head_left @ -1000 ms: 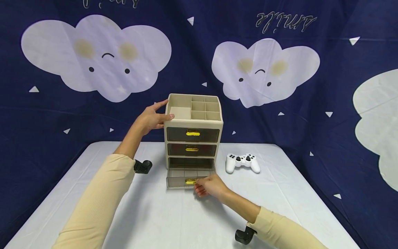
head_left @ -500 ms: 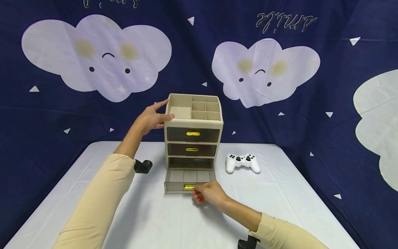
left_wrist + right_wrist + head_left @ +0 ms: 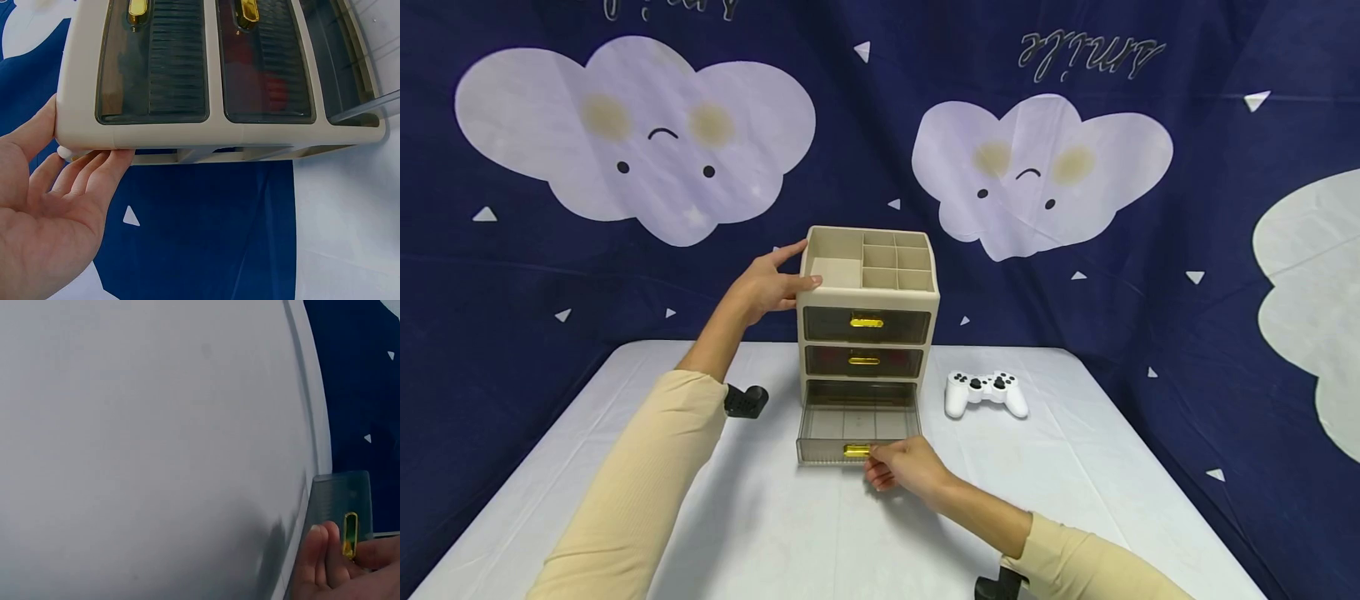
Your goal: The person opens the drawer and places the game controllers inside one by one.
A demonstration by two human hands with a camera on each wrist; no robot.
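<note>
A cream desktop drawer organizer (image 3: 868, 297) stands upright on the table, its lowest drawer (image 3: 857, 425) pulled out. That see-through grey drawer shows nothing inside. With the thumb over the top front corner and fingers against the side, my left hand (image 3: 765, 287) grips the organizer's upper left; the left wrist view shows the same hand (image 3: 56, 200) there. My right hand (image 3: 910, 467) pinches the right end of the lowest drawer's gold handle (image 3: 856, 451). In the right wrist view, fingertips sit around that handle (image 3: 350, 528).
A white game controller (image 3: 985, 393) lies right of the organizer. The upper drawer (image 3: 827, 325) and middle drawer (image 3: 820, 361) are closed, with something reddish behind the middle front. Divided compartments (image 3: 895, 260) form the top. A navy cloud-print curtain (image 3: 865, 125) hangs behind the table.
The right hand has drawn the lowest drawer farther out toward the front, mostly between the first two frames. The left hand and organizer body have stayed in place.
</note>
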